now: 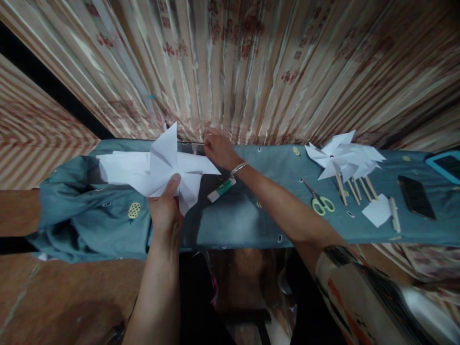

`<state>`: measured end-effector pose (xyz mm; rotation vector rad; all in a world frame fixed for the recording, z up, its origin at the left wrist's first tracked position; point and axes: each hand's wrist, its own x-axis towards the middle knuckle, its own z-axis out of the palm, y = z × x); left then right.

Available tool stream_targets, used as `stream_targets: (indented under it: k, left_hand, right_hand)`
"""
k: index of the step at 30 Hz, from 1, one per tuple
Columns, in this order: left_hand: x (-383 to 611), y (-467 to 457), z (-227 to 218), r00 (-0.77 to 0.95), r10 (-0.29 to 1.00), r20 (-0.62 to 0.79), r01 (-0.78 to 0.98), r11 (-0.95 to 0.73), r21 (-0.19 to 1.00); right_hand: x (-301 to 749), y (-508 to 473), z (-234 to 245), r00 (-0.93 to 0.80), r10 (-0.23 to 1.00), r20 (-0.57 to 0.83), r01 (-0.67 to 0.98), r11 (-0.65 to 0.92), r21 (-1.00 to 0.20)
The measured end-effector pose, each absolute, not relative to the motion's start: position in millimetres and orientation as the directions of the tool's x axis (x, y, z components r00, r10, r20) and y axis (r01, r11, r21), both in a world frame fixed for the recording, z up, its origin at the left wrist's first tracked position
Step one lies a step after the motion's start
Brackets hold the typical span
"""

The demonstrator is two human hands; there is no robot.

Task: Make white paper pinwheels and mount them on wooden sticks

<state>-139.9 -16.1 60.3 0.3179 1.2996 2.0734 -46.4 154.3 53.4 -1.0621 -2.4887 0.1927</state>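
Patterned sleeve; glue stick near right hand; scissors farther.

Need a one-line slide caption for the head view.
Left hand holding a paper pinwheel, right hand beyond a glue stick.

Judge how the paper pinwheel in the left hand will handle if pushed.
The pinwheel is probably very light, being folded paper. Its outstretched tips likely bend or crease easily. With the left hand gripping it near the centre, pushing a tip might swivel it.
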Motion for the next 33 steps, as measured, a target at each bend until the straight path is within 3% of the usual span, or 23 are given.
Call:
stream_targets:
  k: [1, 4, 5, 9, 13, 18, 23, 28, 33]
  left_hand:
    - [-140, -16, 60, -0.747, 0.652, -0.132, -0.398, -0.279, 0.874]
    - [-137, -16, 59, -0.720, 0.684, -0.116, -0.388, -0.259, 0.885]
    - [-134, -15, 59, -0.710, 0.694, -0.119, -0.393, -0.251, 0.884]
    - [-112, -12, 58, -0.652, 0.744, -0.146, -0.428, -0.202, 0.881]
    - [-80, -7, 51, -0.551, 0.814, -0.182, -0.448, -0.105, 0.888]
    - [-45, 3, 42, -0.479, 0.869, -0.123, -0.400, -0.091, 0.912]
    - [-23, 11, 37, -0.445, 0.885, -0.136, -0.390, -0.055, 0.919]
    - [-9, 14, 34, -0.433, 0.884, -0.176, -0.381, -0.003, 0.925]
    - [0, 15, 31, -0.385, 0.904, -0.186, -0.386, 0.026, 0.922]
  right_hand:
    - [-35, 152, 53, -0.571, 0.746, 0.343, 0.669, 0.665, -0.333]
    - [15, 132, 44, -0.343, 0.904, 0.254, 0.494, 0.404, -0.770]
    - [37, 120, 38, -0.321, 0.921, 0.222, 0.485, 0.361, -0.797]
    - [125, 61, 12, -0.253, 0.951, 0.176, 0.523, 0.288, -0.802]
    - [183, 23, 2, -0.189, 0.961, 0.202, 0.637, 0.277, -0.720]
    - [194, 10, 7, -0.265, 0.937, 0.228, 0.760, 0.348, -0.549]
    - [190, 4, 4, -0.353, 0.906, 0.233, 0.781, 0.422, -0.459]
    - [196, 10, -4, -0.244, 0.911, 0.332, 0.714, 0.401, -0.574]
    - [198, 19, -8, -0.201, 0.926, 0.319, 0.657, 0.370, -0.657]
